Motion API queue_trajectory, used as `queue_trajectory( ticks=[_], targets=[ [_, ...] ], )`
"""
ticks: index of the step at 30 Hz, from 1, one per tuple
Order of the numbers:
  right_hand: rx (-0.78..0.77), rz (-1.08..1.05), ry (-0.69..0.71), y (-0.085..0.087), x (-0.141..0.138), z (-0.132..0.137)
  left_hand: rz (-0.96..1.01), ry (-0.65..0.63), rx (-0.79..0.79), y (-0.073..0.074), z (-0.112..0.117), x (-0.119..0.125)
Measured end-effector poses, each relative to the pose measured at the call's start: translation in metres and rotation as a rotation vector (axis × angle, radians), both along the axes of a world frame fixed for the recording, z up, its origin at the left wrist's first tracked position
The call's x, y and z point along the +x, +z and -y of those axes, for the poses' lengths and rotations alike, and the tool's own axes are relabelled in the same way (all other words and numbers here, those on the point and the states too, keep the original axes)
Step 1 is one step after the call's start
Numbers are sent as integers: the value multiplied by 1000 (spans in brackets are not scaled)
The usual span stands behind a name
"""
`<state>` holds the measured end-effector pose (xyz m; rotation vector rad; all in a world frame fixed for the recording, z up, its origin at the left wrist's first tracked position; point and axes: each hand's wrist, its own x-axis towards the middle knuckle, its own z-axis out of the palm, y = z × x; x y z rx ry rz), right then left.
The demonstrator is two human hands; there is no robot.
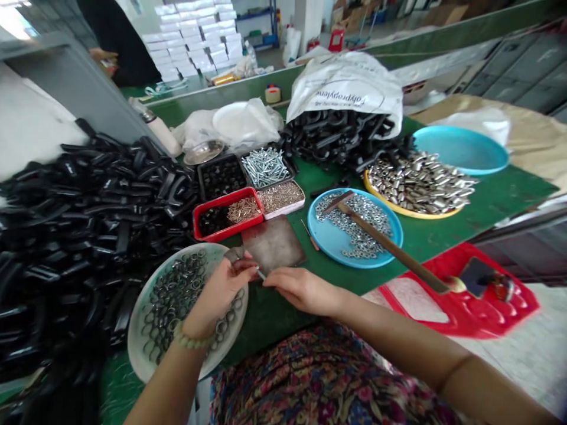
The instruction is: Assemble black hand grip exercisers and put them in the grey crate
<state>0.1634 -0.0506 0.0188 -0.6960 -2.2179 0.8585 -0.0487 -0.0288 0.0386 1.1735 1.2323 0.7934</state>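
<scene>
My left hand (221,292) hovers over a white plate of metal rings (146,330), its fingers pinched on a small grey metal part (234,254). Just right of it, my right hand (301,289) is closed in a pinch on a thin metal pin (261,274) that points at the left hand. Both hands meet at the near edge of a square grey metal plate (274,243) on the green table (496,198).
A big heap of black plastic handles (88,206) fills the left. Small trays of screws and nuts (248,189) sit behind the plate. A hammer (381,239) lies across a blue plate of washers (332,239). A yellow plate of metal sleeves (420,183), a red tray (465,307) and a white sack (345,88) lie right.
</scene>
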Motion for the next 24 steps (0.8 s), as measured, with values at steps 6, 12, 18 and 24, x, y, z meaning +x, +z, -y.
queue_trajectory(
  ticks=[6,12,18,24],
  targets=[
    [41,-110,-334,-5,58,-1,15,-298,127,7,-29,79],
    [-157,-553,-758,5,124,6,-571,-848,693,-21,-48,199],
    [-239,-575,-784,10,134,13,-556,-930,780,-40,-48,228],
    [-403,-513,-619,4,106,21,-8,-420,241,-15,-56,171]
  ],
)
